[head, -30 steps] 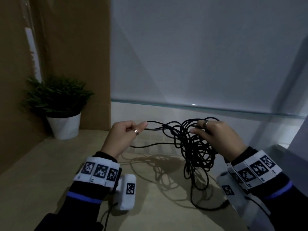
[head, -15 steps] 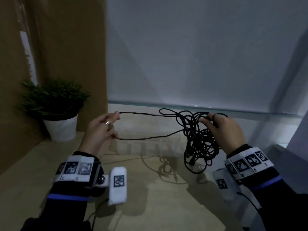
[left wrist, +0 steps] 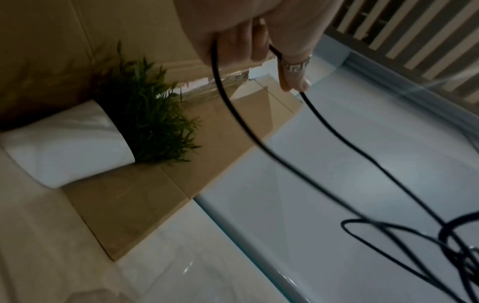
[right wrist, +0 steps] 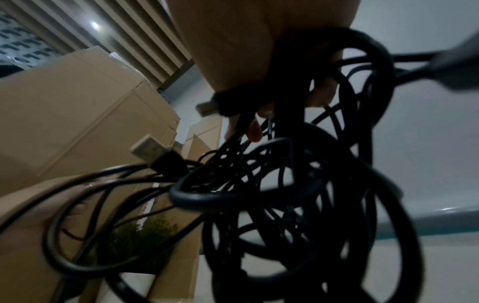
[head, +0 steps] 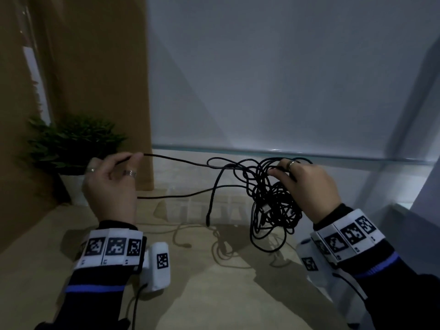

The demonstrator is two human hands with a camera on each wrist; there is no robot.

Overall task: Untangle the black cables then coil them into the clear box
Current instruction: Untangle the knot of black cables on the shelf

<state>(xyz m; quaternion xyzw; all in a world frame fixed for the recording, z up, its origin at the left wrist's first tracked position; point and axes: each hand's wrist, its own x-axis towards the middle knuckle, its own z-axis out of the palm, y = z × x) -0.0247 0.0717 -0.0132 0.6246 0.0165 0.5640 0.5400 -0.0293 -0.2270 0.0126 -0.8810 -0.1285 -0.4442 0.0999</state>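
A tangle of black cables point(head: 271, 203) hangs above the wooden table, and my right hand point(head: 278, 170) grips its top. My left hand point(head: 128, 160) pinches one strand point(head: 181, 160), which runs taut to the tangle, while a second strand returns below it. One loose cable end point(head: 208, 220) dangles between my hands. In the left wrist view the strand point(left wrist: 337, 143) leaves my fingers point(left wrist: 293, 78). A USB plug point(right wrist: 147, 147) sticks out of the tangle point(right wrist: 272, 194) in the right wrist view. The clear box point(head: 190, 210) shows only faintly on the table behind the cables.
A potted plant point(head: 73, 144) in a white pot stands at the back left, beside a cardboard panel point(head: 100, 67). A white wall panel point(head: 285, 67) closes off the back. The wooden table point(head: 214, 294) extends toward me.
My left hand has moved left and up, drawing a long strand out of the tangle. My right hand has lifted the tangle off the table. A loose end now hangs free.
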